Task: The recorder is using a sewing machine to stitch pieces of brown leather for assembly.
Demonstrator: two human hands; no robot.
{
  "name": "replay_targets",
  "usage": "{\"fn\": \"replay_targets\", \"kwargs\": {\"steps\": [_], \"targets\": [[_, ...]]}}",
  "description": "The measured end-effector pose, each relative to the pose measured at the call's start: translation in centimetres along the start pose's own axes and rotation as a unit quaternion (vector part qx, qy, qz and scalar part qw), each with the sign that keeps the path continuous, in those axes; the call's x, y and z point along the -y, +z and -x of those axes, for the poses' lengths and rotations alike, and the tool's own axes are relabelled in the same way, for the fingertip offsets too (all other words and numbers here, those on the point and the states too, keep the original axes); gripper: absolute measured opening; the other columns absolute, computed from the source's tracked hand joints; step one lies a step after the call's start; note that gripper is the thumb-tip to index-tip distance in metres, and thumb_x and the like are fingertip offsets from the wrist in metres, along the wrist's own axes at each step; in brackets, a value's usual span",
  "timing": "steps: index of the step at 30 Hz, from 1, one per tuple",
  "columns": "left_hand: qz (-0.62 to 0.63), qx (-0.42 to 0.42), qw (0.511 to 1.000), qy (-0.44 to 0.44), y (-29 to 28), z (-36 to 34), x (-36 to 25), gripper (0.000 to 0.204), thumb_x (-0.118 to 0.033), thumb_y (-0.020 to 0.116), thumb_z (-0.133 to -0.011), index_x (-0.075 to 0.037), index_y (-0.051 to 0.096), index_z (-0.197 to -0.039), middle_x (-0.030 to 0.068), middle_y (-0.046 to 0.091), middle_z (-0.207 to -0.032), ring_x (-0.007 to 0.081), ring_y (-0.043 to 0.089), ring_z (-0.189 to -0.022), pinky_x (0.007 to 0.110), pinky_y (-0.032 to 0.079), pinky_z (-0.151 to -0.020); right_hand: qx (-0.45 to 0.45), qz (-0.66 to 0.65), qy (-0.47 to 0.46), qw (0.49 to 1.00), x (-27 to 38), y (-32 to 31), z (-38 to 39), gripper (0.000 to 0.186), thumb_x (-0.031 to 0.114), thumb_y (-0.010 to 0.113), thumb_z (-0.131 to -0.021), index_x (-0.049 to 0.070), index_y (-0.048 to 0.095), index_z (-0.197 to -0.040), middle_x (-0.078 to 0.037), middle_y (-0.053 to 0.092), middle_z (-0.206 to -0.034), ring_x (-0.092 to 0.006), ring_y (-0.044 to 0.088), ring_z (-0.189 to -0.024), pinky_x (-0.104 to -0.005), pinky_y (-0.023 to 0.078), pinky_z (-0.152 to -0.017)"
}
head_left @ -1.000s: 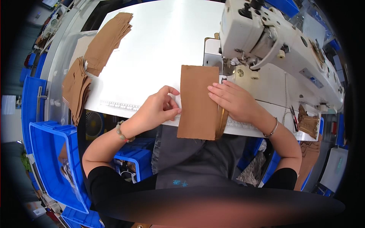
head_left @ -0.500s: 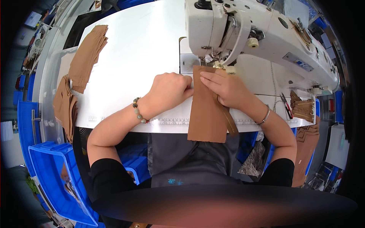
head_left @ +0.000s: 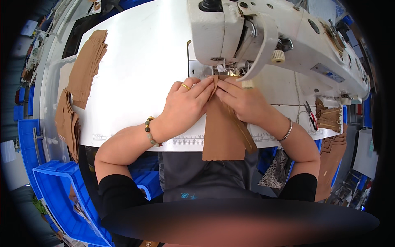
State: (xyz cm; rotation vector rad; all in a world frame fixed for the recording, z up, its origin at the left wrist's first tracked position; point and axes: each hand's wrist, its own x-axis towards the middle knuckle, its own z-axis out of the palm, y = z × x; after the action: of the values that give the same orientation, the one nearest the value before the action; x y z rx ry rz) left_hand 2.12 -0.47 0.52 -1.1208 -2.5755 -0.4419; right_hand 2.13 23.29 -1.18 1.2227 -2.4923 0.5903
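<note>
A long brown fabric piece (head_left: 222,136) lies under the sewing machine's needle area (head_left: 224,70) and hangs over the table's front edge. My left hand (head_left: 187,101), with a ring and a beaded bracelet, pinches the fabric's left edge near the presser foot, where the cloth is folded up. From the other side my right hand (head_left: 249,101) has its fingertips closed on the same fold. A narrow brown strip (head_left: 242,133) with a paler line runs along the fabric's right side. The cloth hides some fingertips.
The white sewing machine (head_left: 263,37) spans the back right. Brown fabric stacks (head_left: 87,68) lie at the left table edge. Thread snips (head_left: 311,116) rest beside bundled brown pieces (head_left: 329,115) on the right. A blue bin (head_left: 61,173) stands at lower left.
My left hand has gone from a loose fist beside the fabric to pinching its upper left edge. That edge is now folded up between both hands.
</note>
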Motion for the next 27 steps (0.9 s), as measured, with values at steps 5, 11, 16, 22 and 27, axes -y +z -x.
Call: {"fn": "replay_targets", "kwargs": {"steps": [5,11,16,22,27], "targets": [[-0.020,0.034,0.999,0.002,-0.1,0.2,-0.1,0.062,-0.008,0.076,-0.072,-0.006,0.066,-0.133,0.0026,0.066,-0.137,0.0215,0.060,-0.118,0.035,0.047,-0.089,-0.005,0.063,-0.001,0.998,0.0,-0.2,-0.8,0.031,0.005,0.065,-0.079,0.000,0.070,-0.110,-0.008,0.070,-0.114,-0.0249,0.069,-0.090,-0.0357,0.056,-0.076],[-0.009,0.036,0.999,-0.005,-0.2,0.1,0.0,0.057,-0.021,0.079,-0.078,-0.006,0.066,-0.132,0.0038,0.066,-0.138,0.0212,0.061,-0.116,0.036,0.047,-0.089,-0.094,0.077,-0.021,0.992,0.0,0.3,-1.1,0.024,0.008,0.065,-0.079,0.003,0.070,-0.102,-0.004,0.070,-0.107,-0.0220,0.066,-0.081,-0.0340,0.053,-0.070],[-0.036,0.030,0.999,0.000,0.0,0.0,-0.1,0.057,-0.033,0.078,-0.083,-0.006,0.067,-0.132,0.0039,0.067,-0.136,0.0212,0.061,-0.114,0.036,0.047,-0.089,-0.031,0.083,-0.021,0.996,-0.6,-0.7,-0.7,0.036,0.004,0.067,-0.077,0.000,0.073,-0.112,-0.008,0.072,-0.119,-0.0269,0.073,-0.096,-0.0377,0.059,-0.072],[-0.068,0.035,0.997,0.013,-0.2,0.0,-0.3,0.057,-0.036,0.075,-0.085,-0.006,0.066,-0.133,0.0035,0.067,-0.133,0.0216,0.061,-0.114,0.036,0.046,-0.090,-0.008,0.093,-0.019,0.995,-0.4,-1.0,-0.7,0.035,0.003,0.065,-0.077,0.001,0.073,-0.112,-0.010,0.072,-0.120,-0.0292,0.071,-0.103,-0.0408,0.059,-0.080],[-0.075,0.043,0.996,0.010,0.0,-0.6,-0.1,0.056,-0.038,0.074,-0.086,-0.007,0.066,-0.132,0.0025,0.066,-0.133,0.0220,0.060,-0.115,0.037,0.045,-0.092,-0.008,0.102,0.002,0.995,-0.7,-0.3,-0.4,0.038,0.003,0.065,-0.078,0.002,0.072,-0.116,-0.010,0.071,-0.122,-0.0294,0.070,-0.105,-0.0410,0.058,-0.084]]}}
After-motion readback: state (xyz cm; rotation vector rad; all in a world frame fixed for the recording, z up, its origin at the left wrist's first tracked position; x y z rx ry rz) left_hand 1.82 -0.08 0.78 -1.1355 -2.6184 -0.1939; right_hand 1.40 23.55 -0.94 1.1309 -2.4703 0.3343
